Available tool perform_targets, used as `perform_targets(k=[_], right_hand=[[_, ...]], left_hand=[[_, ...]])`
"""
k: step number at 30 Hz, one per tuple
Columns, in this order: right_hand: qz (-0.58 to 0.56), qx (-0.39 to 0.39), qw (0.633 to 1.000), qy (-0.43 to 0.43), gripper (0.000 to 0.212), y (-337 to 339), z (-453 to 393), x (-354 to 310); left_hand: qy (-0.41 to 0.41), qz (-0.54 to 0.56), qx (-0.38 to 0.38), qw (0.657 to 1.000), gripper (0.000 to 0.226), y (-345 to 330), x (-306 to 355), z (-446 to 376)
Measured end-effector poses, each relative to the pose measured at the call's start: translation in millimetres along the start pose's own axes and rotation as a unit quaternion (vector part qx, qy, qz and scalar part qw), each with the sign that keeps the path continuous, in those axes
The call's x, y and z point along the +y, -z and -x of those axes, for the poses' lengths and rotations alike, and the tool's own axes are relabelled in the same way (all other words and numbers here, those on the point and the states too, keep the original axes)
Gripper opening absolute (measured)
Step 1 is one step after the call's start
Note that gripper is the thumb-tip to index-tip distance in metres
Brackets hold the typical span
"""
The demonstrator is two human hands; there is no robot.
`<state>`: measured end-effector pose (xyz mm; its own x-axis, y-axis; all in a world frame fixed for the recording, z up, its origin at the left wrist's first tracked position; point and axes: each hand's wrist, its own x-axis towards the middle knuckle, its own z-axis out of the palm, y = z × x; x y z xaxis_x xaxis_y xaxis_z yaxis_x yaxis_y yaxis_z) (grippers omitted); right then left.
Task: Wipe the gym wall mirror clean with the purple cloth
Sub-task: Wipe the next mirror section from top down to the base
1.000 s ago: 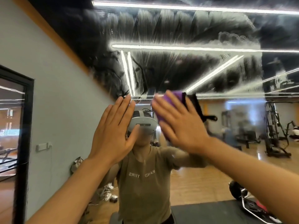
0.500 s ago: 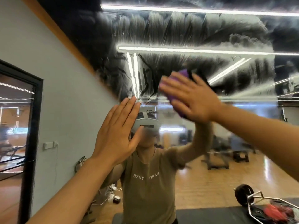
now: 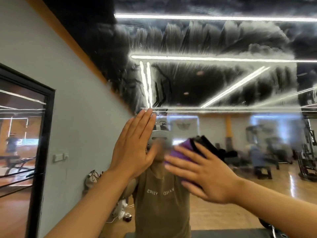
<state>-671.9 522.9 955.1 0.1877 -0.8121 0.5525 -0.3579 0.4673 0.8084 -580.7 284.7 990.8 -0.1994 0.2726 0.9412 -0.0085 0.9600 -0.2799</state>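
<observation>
The gym wall mirror (image 3: 214, 79) fills most of the view, its upper part covered in white smeared streaks. My right hand (image 3: 204, 170) presses the purple cloth (image 3: 180, 152) flat against the glass with straight, spread fingers, at about face height in the reflection. Most of the cloth is hidden under the hand. My left hand (image 3: 133, 148) rests flat on the mirror just to the left, fingers straight and together, pointing up. My own reflection in a tan shirt (image 3: 163, 203) shows behind both hands.
A grey wall (image 3: 68, 117) runs along the left with a black-framed window (image 3: 25, 134) and a wall switch (image 3: 60, 157). The mirror reflects gym machines (image 3: 307, 152), a wooden floor and bags by the wall (image 3: 92, 177).
My right hand went up with the cloth, then came down and slightly right to face height. My left hand stays flat on the glass in about the same place.
</observation>
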Motion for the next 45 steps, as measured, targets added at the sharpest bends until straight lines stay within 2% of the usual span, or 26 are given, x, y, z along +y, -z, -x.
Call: perform_targets(k=[4,6,9,12,16,18,20,22,24,27,30,32,34,37,42,43,45], right_hand=[[-0.006,-0.043,0.992,0.123,0.056,4.0,0.4,23.0],[-0.027,-0.032,0.990,0.135,0.054,6.5,-19.7,53.5],[-0.035,0.031,0.999,0.012,0.055,13.5,-63.6,108.9],[-0.035,0.059,0.991,-0.117,0.058,26.0,-107.5,139.0],[-0.068,0.113,0.940,-0.315,0.061,24.5,-140.1,122.0],[-0.074,0.131,0.921,-0.359,0.061,18.5,-142.3,92.3],[-0.065,0.131,0.943,-0.300,0.060,13.7,-130.5,57.2],[-0.047,0.099,0.976,-0.188,0.059,8.7,-106.4,24.8],[-0.024,0.060,0.994,-0.088,0.058,3.6,-76.2,-0.5],[-0.008,0.012,0.999,0.029,0.059,4.9,-48.1,-9.8],[-0.021,-0.014,0.991,0.131,0.057,9.0,-53.4,13.4],[-0.028,-0.011,0.986,0.163,0.056,10.2,-69.2,35.1],[-0.029,0.009,0.991,0.130,0.055,14.0,-93.0,60.5],[-0.041,0.035,0.998,-0.019,0.057,25.5,-139.3,98.1],[-0.066,0.089,0.961,-0.254,0.061,29.7,-193.1,101.0],[-0.068,0.102,0.955,-0.268,0.060,28.1,-193.6,92.6],[-0.061,0.117,0.964,-0.232,0.059,25.5,-182.4,72.0]], left_hand=[[-0.022,-0.004,-0.009,1.000,0.067,4.2,-6.7,-1.2],[-0.026,-0.007,-0.009,1.000,0.067,6.4,-11.3,-0.9],[-0.020,-0.022,-0.009,1.000,0.067,9.6,-19.2,0.7],[-0.011,-0.036,-0.005,0.999,0.068,13.6,-26.7,2.6],[0.027,-0.041,0.011,0.999,0.068,18.4,-39.3,9.2],[0.039,-0.047,0.014,0.998,0.068,20.2,-46.5,14.7],[0.039,-0.050,0.012,0.998,0.068,21.3,-52.4,19.6],[0.040,-0.049,0.010,0.998,0.069,22.8,-57.5,24.7],[0.040,-0.051,0.008,0.998,0.068,24.6,-62.1,28.8],[0.030,-0.054,0.001,0.998,0.067,27.9,-68.1,33.5],[0.017,-0.058,-0.006,0.998,0.067,29.9,-72.8,34.6],[0.010,-0.063,-0.009,0.998,0.067,29.7,-75.8,35.3],[0.003,-0.066,-0.009,0.998,0.067,28.2,-78.0,36.0],[0.000,-0.071,0.000,0.997,0.066,24.4,-78.8,36.9],[-0.003,-0.078,0.015,0.997,0.065,22.2,-80.3,37.4],[-0.004,-0.075,0.014,0.997,0.065,21.9,-80.3,37.6],[-0.006,-0.066,0.014,0.998,0.065,21.9,-80.9,37.6]])
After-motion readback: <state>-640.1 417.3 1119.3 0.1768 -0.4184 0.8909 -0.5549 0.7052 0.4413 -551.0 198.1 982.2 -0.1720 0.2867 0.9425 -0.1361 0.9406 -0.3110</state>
